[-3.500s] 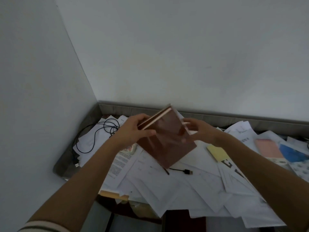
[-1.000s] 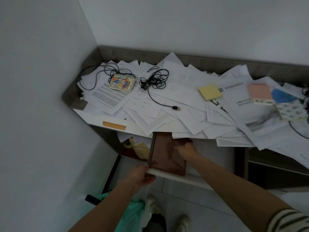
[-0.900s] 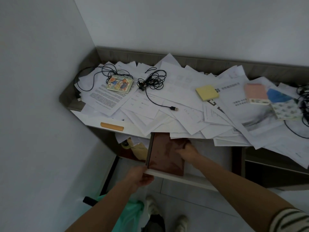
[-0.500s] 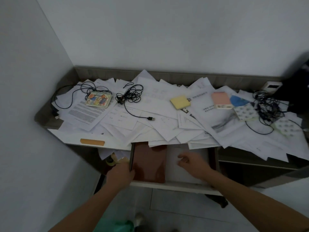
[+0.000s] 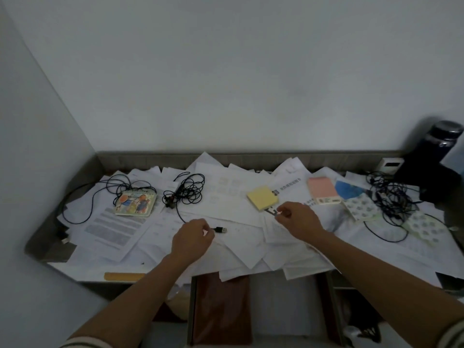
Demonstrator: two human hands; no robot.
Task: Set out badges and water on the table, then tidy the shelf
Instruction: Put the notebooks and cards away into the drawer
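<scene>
My left hand (image 5: 192,238) lies on the loose white papers (image 5: 233,212) that cover the shelf top. Its fingers curl round a black USB cable (image 5: 220,229) just behind the plug. My right hand (image 5: 298,219) pinches the edge of a printed sheet (image 5: 272,211) right below a yellow sticky pad (image 5: 262,198). A brown notebook (image 5: 222,310) lies flat in the open drawer (image 5: 283,305) under the shelf edge, with neither hand on it. No badges or water bottles for the table are in view.
A cartoon card (image 5: 135,203) and a coiled black cable (image 5: 185,192) lie at the left. A pink pad (image 5: 322,189), patterned sheets (image 5: 361,209) and tangled cables (image 5: 389,197) lie at the right. A dark flask (image 5: 442,144) and a white device (image 5: 390,165) stand at the back right.
Both hands have left the drawer and come up onto the shelf top. The notebook stays in the drawer. The left hand has taken the cable, the right a sheet.
</scene>
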